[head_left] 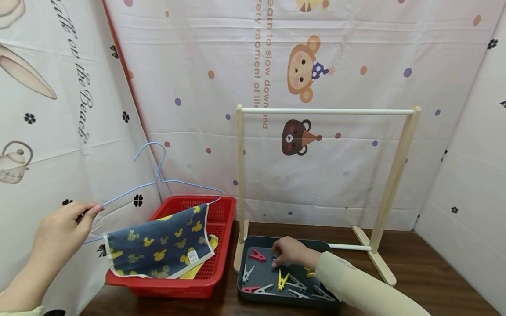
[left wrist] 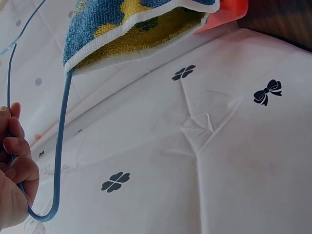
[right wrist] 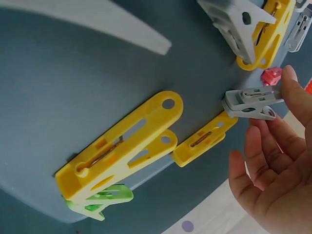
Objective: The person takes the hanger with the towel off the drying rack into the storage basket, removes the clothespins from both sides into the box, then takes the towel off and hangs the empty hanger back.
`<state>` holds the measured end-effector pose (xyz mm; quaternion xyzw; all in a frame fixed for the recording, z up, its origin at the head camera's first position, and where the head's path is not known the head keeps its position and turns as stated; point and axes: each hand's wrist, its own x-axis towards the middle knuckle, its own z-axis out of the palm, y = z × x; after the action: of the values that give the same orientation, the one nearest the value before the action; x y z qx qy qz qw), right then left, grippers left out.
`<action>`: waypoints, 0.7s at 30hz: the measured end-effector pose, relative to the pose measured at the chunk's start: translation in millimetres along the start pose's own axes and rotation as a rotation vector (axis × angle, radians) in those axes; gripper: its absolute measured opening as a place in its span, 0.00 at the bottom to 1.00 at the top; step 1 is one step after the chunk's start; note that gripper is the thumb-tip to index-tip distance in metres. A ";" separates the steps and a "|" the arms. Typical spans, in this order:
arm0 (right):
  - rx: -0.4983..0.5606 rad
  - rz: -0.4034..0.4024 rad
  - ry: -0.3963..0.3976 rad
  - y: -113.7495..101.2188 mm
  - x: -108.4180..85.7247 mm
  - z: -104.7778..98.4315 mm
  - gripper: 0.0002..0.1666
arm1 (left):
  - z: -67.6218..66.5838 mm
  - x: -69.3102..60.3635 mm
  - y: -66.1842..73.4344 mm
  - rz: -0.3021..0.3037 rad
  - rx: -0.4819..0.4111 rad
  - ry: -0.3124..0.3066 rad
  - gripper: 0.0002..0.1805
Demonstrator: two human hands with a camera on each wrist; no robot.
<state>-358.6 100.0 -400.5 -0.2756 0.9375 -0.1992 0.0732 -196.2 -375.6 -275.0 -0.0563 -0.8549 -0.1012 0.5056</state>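
My left hand (head_left: 63,232) grips a blue wire clothes hanger (head_left: 159,170) by its sloping arm, left of the red basket. A dark blue towel (head_left: 162,248) with yellow mouse-shaped prints and white edging hangs folded over the hanger's bottom bar. In the left wrist view, fingers curl round the blue wire. My right hand (head_left: 294,253) is down in the dark grey tray (head_left: 240,276). It pinches a grey clothespin (right wrist: 251,101) between thumb and fingers, seen best in the right wrist view. Around it lie loose clothespins, such as a yellow one (head_left: 283,280) and a red one (head_left: 257,255).
A red plastic basket (head_left: 174,284) stands beneath the towel, with a yellow cloth (head_left: 201,267) in it. Behind the tray rises a wooden rack (head_left: 399,171) with a white top rail (head_left: 324,112). Printed curtains (head_left: 197,87) enclose the brown table (head_left: 435,272).
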 end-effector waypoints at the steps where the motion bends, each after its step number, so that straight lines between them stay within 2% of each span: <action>1: -0.010 0.006 0.001 -0.7 -0.1 0.3 0.19 | 0.3 0.3 -0.2 0.000 0.001 -0.001 0.14; 12: -0.072 0.015 -0.001 4.9 1.7 5.6 0.19 | 2.6 1.9 0.1 0.011 -0.011 -0.002 0.11; 21: 0.017 -0.144 0.026 -5.3 -2.2 -9.6 0.16 | 2.7 1.8 -1.7 0.016 -0.013 0.014 0.12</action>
<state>-356.6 100.3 -389.5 -0.3392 0.9144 -0.2154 0.0489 -199.7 -376.6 -275.0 -0.0659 -0.8502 -0.1033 0.5120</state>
